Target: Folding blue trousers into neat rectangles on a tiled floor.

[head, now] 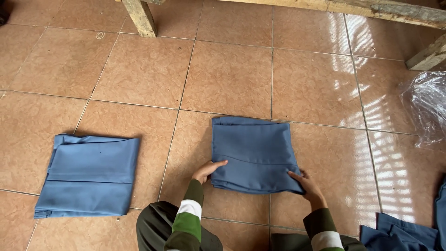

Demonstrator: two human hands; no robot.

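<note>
A folded blue cloth (pixel 254 153) lies on the tiled floor in front of me. My left hand (pixel 206 170) touches its near left corner, fingers slipped at the edge of the folded layers. At the near right corner my right hand (pixel 307 186) presses flat on the cloth's edge. Both arms wear dark green sleeves with green and white stripes. A second folded blue cloth (pixel 88 175) rests on the floor to the left, apart from both hands.
A clear plastic bag (pixel 427 109) lies at the right edge. More blue fabric (pixel 402 234) is heaped at the bottom right. Wooden bench legs (pixel 140 17) and a beam (pixel 371 9) cross the top. Brown floor tiles (pixel 227 74) surround everything.
</note>
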